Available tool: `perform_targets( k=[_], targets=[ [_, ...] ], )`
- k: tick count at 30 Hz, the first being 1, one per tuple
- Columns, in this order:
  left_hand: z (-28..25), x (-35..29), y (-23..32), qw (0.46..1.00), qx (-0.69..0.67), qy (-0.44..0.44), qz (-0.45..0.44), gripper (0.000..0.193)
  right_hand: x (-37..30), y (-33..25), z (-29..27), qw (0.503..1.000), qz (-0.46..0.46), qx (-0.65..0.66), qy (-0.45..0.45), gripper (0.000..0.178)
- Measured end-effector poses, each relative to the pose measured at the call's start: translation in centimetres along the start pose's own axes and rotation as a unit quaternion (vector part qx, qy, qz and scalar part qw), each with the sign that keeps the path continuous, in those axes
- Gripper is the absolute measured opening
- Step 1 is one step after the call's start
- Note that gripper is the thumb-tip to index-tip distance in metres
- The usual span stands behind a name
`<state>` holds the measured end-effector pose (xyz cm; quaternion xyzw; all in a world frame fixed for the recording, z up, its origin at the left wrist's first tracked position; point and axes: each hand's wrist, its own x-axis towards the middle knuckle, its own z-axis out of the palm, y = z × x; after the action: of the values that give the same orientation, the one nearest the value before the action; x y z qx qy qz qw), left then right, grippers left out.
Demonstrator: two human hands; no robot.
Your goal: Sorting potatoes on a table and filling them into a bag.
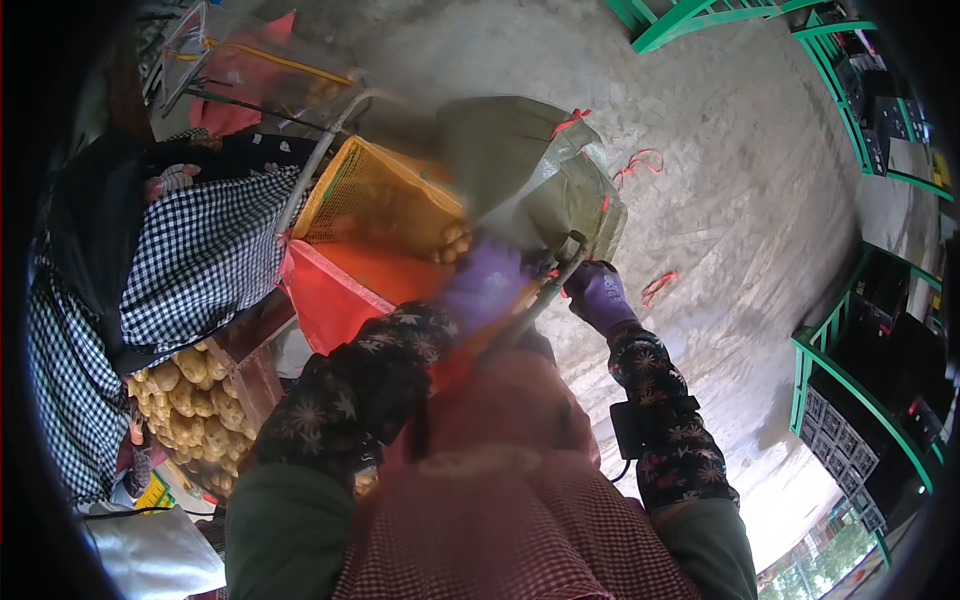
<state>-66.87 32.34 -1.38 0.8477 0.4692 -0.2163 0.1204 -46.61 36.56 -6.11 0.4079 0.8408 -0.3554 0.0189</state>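
My left hand (487, 284), in a purple glove, is blurred at the mouth of an orange-yellow mesh chute (345, 195). Its fingers cannot be made out. Several potatoes (455, 243) lie just beyond it. My right hand (603, 298), gloved in purple with dark fingertips, is closed beside the near edge of a grey-green woven sack (500, 140) and the end of a curved grey bar (572, 262). What its fingers grip is hidden. Red sheeting (335, 298) hangs left of my left hand.
At the left stands another person in a black-and-white checked apron (205, 255). A heap of potatoes (200, 405) lies below that person. Red ties (658, 288) are on the concrete floor (730, 200). Green metal rails (845, 370) run along the right.
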Motion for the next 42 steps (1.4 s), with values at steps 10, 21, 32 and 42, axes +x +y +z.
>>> perform_targets(
  k=[10,21,32,42],
  targets=[
    [1.4,-2.9,-1.7,0.976,-0.121,0.166,-0.076,0.032,10.4,1.4,-9.7,0.909,0.048,0.403,-0.098,0.035],
    [-2.4,-5.3,-6.9,0.899,-0.211,0.344,-0.168,0.036,28.5,-6.5,1.2,0.929,-0.187,0.318,0.034,0.019],
    [2.5,-1.8,-14.4,0.402,-0.760,0.308,-0.409,0.024,29.4,-14.8,-6.0,0.966,-0.157,-0.008,-0.206,0.021],
    [3.5,-3.0,-14.9,0.697,-0.400,0.438,-0.403,0.014,24.9,-15.9,-7.6,0.822,-0.455,-0.329,0.090,0.024]
  ],
)
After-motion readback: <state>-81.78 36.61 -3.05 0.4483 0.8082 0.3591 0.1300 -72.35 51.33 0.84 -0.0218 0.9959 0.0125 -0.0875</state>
